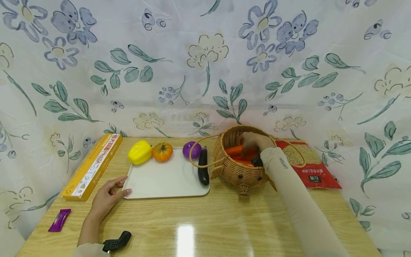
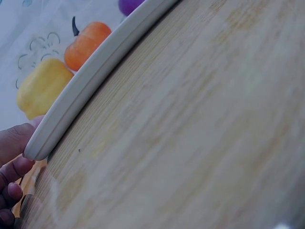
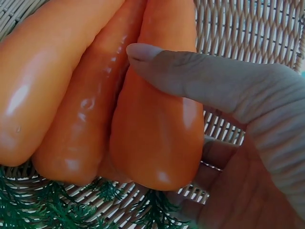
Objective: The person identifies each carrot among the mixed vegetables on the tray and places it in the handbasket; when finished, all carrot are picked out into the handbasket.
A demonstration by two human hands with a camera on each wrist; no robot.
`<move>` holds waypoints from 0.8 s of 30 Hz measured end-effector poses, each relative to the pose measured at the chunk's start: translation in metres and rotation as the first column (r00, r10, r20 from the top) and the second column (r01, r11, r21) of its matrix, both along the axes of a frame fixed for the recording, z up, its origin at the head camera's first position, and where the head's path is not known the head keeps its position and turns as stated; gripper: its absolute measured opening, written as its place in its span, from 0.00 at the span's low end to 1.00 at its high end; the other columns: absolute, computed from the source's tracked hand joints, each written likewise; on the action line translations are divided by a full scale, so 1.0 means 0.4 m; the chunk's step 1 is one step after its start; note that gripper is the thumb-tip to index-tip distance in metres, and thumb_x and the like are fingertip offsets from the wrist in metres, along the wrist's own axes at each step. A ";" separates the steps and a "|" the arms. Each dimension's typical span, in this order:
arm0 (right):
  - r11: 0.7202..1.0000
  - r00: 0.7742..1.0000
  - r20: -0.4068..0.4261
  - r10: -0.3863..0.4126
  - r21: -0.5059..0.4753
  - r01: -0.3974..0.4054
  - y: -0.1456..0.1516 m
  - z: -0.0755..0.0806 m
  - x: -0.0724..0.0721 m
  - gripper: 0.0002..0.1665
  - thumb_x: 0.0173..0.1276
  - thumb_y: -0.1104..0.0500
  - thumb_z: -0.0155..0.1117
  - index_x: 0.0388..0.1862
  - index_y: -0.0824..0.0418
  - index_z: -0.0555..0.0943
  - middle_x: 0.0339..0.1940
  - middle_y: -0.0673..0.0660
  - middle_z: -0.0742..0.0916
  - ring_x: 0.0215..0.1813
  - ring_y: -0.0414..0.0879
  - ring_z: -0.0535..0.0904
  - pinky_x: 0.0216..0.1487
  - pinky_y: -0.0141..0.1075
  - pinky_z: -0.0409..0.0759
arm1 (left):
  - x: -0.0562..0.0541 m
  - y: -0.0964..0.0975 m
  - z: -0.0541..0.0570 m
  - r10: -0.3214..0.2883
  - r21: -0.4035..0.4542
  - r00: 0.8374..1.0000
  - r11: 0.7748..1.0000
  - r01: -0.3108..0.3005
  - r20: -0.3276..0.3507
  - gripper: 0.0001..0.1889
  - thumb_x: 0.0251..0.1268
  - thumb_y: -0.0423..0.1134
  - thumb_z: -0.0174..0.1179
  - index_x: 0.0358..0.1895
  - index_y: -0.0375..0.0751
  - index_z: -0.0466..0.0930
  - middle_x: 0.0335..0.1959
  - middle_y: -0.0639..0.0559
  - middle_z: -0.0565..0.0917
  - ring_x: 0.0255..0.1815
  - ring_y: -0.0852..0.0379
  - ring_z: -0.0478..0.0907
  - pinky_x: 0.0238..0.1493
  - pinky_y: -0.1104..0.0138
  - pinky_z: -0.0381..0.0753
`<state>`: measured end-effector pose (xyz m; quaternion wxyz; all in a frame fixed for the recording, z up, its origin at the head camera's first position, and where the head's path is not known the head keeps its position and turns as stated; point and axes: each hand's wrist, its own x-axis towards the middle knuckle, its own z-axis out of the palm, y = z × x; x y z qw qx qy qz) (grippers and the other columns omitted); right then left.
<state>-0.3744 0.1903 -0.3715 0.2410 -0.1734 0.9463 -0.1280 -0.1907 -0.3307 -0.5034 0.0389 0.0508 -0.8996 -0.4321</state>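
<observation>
My right hand (image 1: 257,140) reaches into a wicker basket (image 1: 221,162) with an animal face. There it grips a toy carrot (image 3: 159,138), thumb across the top and fingers around the far side. More carrots (image 3: 71,138) lie beside that one, with green leafy tops (image 3: 52,205) below them. My left hand (image 1: 106,198) pinches the near left corner of a white tray (image 1: 163,180), thumb on top. On the tray are a yellow bell pepper (image 1: 140,152), an orange pumpkin (image 1: 162,152), a round purple vegetable (image 1: 189,150) and a long dark eggplant (image 1: 203,169).
A yellow pasta box (image 1: 93,164) lies left of the tray, with a small purple packet (image 1: 59,220) nearer the front. Behind the basket's right side sits a red bag of pasta (image 1: 316,176). The basket's looped handles (image 1: 205,166) stick out sideways, one overlapping the eggplant in the head view.
</observation>
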 end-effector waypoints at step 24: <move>0.972 0.997 -0.025 0.071 -0.224 -0.075 0.000 0.078 0.007 0.28 0.63 0.59 0.71 0.60 0.68 0.78 0.60 0.69 0.80 0.60 0.61 0.76 0.57 0.50 0.77 | -0.022 -0.033 -0.007 -0.078 -0.031 0.996 0.996 0.079 0.041 0.31 0.67 0.50 0.64 0.69 0.38 0.72 0.48 0.47 0.74 0.34 0.63 0.65 0.33 0.68 0.65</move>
